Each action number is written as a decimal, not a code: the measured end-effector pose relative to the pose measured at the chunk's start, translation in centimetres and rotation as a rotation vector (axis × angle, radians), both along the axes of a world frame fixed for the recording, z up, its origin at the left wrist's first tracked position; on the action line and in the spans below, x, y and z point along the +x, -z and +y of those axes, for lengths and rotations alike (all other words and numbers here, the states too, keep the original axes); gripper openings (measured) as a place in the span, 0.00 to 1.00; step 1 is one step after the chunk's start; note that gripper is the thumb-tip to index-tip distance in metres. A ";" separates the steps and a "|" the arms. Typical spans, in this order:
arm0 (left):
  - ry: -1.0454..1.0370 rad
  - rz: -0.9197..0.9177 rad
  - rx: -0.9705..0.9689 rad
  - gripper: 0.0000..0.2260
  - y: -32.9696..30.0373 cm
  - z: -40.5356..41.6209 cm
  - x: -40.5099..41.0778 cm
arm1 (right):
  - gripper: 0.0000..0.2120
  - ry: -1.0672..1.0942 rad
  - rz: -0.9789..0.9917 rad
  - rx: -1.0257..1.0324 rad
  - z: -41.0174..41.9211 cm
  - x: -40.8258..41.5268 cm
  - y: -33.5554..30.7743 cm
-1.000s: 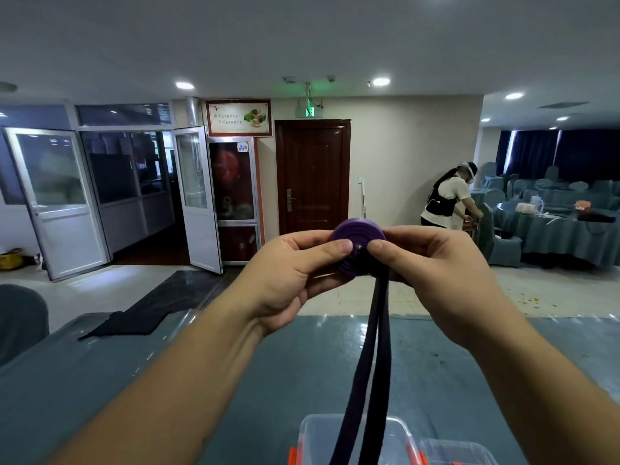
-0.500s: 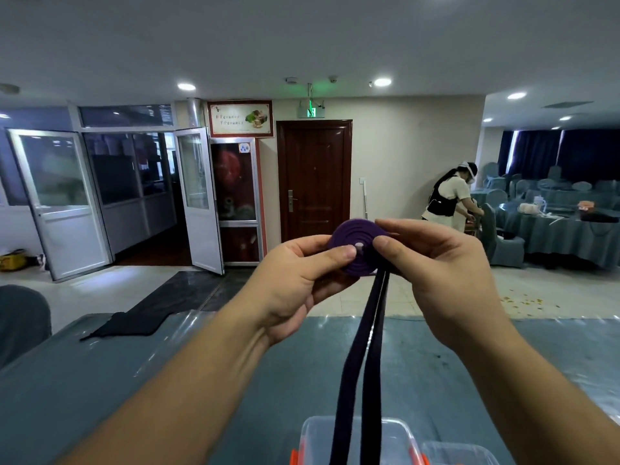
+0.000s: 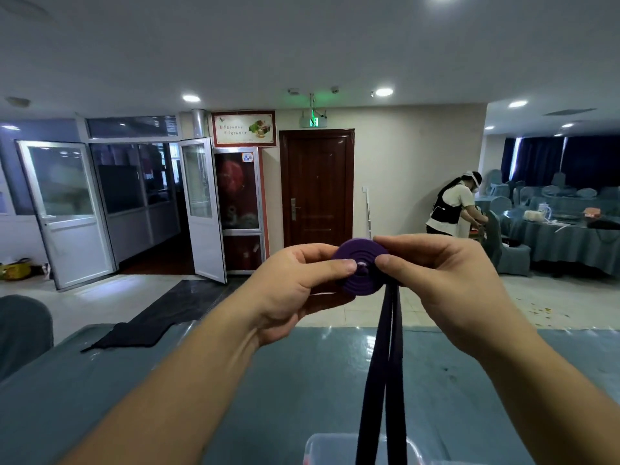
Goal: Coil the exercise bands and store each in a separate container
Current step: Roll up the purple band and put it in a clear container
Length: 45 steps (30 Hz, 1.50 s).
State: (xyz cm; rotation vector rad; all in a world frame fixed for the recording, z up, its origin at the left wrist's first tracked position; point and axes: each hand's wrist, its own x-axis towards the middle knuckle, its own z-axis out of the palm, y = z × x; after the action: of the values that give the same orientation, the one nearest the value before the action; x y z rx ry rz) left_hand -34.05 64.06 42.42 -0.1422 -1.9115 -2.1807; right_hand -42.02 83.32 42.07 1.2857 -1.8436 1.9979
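A purple exercise band [image 3: 359, 260] is wound into a flat coil held up in the air at chest height. My left hand [image 3: 295, 290] pinches the coil from the left, thumb on its face. From the right, my right hand [image 3: 446, 280] pinches it too, thumb tip near the centre. Two loose strands of the band [image 3: 382, 380] hang straight down from the coil to the bottom edge. They pass in front of a clear plastic container [image 3: 322, 448] standing on the table below.
A blue-green table [image 3: 167, 397] under a shiny plastic cover spreads below my arms, with a black cloth [image 3: 134, 337] at its far left edge. A grey chair back [image 3: 20, 330] is at the left. Across the room a person [image 3: 453, 209] bends over another covered table.
The coil has turned a little and looks slightly larger, with the hanging strands shifted. The view has tipped upward, so the containers at the bottom edge show less.
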 end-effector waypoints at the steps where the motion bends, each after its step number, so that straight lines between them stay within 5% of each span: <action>1: -0.001 -0.007 -0.072 0.15 -0.3 -0.2 0.0 | 0.13 0.000 0.034 0.054 0.1 -0.1 -0.3; 4: -0.041 0.039 -0.106 0.16 -1.0 -0.3 -0.3 | 0.14 -0.005 0.029 0.011 -0.4 -0.2 -0.9; 9: -0.051 0.109 0.141 0.19 -0.1 0.5 -1.3 | 0.17 -0.062 -0.117 -0.182 -1.3 -0.3 0.5; 16: -0.058 0.068 -0.188 0.14 -0.7 -0.7 -0.6 | 0.15 -0.074 -0.011 0.068 0.0 -0.2 -0.6; 22: 0.013 0.113 0.129 0.21 0.3 0.0 -1.2 | 0.13 0.007 -0.058 -0.175 -1.3 0.1 0.4; 28: -0.043 0.097 -0.172 0.14 0.0 -0.9 -0.9 | 0.12 0.031 0.013 0.019 -0.6 -0.3 0.1; 34: -0.040 0.143 0.090 0.21 0.9 0.3 -1.1 | 0.17 0.011 -0.069 -0.223 -1.2 0.4 1.8; 41: -0.042 0.072 -0.116 0.17 -0.1 -0.3 -0.8 | 0.15 -0.031 -0.061 -0.051 -0.1 -0.4 1.0; 45: -0.029 0.103 0.082 0.18 0.3 0.7 -1.4 | 0.16 -0.014 -0.076 -0.156 -0.6 -0.1 1.0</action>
State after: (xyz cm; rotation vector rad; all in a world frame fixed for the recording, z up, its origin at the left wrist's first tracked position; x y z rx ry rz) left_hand -35.40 64.73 42.14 -0.2067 -1.7552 -2.1842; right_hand -42.14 82.69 41.09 1.1993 -1.6744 2.1772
